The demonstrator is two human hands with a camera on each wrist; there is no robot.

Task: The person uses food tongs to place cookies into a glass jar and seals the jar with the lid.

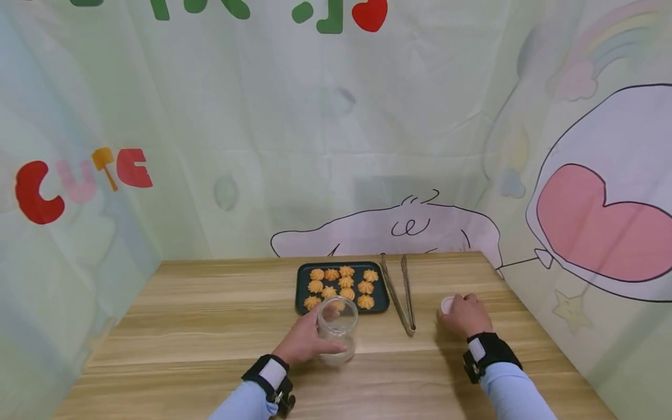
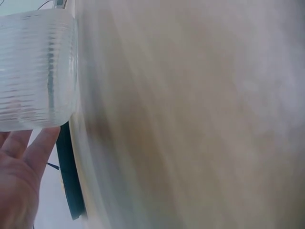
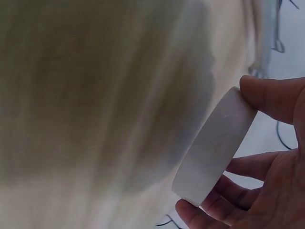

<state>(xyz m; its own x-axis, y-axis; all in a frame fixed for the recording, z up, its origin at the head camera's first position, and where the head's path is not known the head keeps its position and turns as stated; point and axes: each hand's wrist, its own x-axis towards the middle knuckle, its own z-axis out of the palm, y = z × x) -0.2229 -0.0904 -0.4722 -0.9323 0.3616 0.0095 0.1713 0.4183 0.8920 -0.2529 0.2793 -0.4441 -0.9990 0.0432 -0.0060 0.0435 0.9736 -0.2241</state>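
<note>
A clear glass jar (image 1: pixel 338 341) with ribbed sides and an uncovered mouth is upright at the front middle of the table. My left hand (image 1: pixel 307 341) grips it from the left, thumb across the near side. In the left wrist view, the fingers (image 2: pixel 40 150) meet the wall of the jar. Over at the right, my right hand (image 1: pixel 469 317) holds a round white lid (image 3: pixel 217 148) by its edges, between thumb and fingers. The lid is tilted, just above the wood, its shadow on the table beside it.
Behind the jar lies a dark tray (image 1: pixel 300 289) with several piped cookies (image 1: pixel 366 301) in rows. Metal tongs (image 1: pixel 409 326), spread apart, lie between the tray and my right hand. A printed curtain (image 1: pixel 315 146) rises behind the wooden table (image 1: pixel 210 326).
</note>
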